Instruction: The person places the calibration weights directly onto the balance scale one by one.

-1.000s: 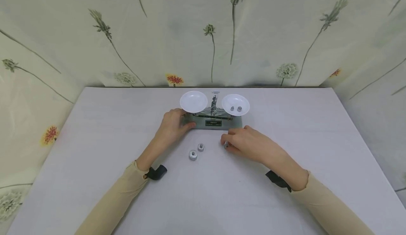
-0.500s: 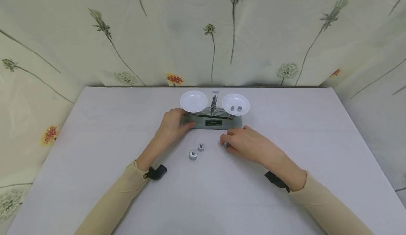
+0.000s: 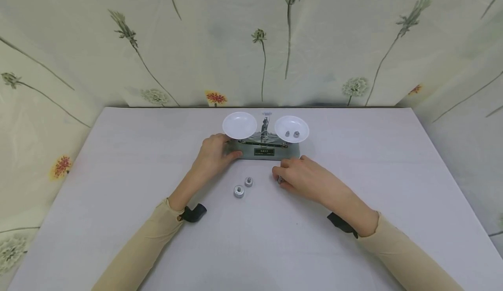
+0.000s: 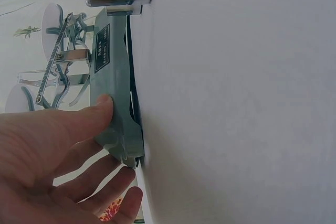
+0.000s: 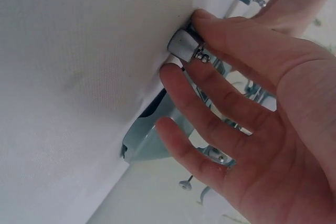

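Observation:
A balance scale (image 3: 280,153) with a grey-green base and two white pans stands near the table's far side. My left hand (image 3: 213,152) grips the left end of its base, the thumb (image 4: 100,113) on the front face and the fingers around the end. In front of the scale, my right hand (image 3: 308,178) pinches a small metal weight (image 5: 184,45) between thumb and index finger, low at the tabletop. Its other fingers are spread, as the right wrist view shows. Two smaller weights (image 3: 296,134) sit in the right pan (image 3: 292,124). The left pan (image 3: 239,125) holds nothing.
Two knobbed metal weights stand on the table left of the right hand: a larger one (image 3: 239,191) and a smaller one (image 3: 249,181). A white cloth (image 3: 251,247) covers the table. Behind it hangs a flower-print backdrop (image 3: 220,55).
Almost nothing differs. My right hand has shifted very slightly left with the weight; the left hand and the scale stay in place.

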The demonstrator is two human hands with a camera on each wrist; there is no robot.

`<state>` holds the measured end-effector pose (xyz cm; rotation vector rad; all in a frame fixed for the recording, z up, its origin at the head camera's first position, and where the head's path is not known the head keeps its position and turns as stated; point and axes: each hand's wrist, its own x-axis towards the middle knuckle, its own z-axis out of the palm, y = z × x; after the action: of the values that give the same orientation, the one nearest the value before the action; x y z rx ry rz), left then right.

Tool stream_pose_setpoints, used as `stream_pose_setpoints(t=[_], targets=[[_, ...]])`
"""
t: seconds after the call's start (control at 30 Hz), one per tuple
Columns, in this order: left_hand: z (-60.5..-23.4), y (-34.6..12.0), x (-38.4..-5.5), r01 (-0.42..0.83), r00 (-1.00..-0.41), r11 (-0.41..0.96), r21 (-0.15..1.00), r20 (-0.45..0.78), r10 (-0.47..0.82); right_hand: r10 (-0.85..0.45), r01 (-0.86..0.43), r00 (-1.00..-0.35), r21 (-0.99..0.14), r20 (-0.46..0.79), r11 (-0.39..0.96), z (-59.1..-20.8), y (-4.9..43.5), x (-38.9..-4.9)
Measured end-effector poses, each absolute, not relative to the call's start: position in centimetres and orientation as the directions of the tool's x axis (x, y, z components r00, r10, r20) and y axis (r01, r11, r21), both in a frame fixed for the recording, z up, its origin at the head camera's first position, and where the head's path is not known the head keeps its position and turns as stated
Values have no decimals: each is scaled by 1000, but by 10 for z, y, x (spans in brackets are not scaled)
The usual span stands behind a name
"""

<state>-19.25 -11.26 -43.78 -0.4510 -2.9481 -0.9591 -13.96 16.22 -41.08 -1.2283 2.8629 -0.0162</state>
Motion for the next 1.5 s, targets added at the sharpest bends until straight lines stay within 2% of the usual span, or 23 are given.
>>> stream_pose_setpoints(t=[1.0, 1.5], targets=[[-439, -112, -193, 265, -961, 775, 573, 87, 264, -727, -727, -686, 25, 18, 686, -401, 166, -140], [-450, -115, -199, 306, -950, 755, 580, 139, 278, -728, -727, -682, 43, 70, 685, -393, 168, -138]])
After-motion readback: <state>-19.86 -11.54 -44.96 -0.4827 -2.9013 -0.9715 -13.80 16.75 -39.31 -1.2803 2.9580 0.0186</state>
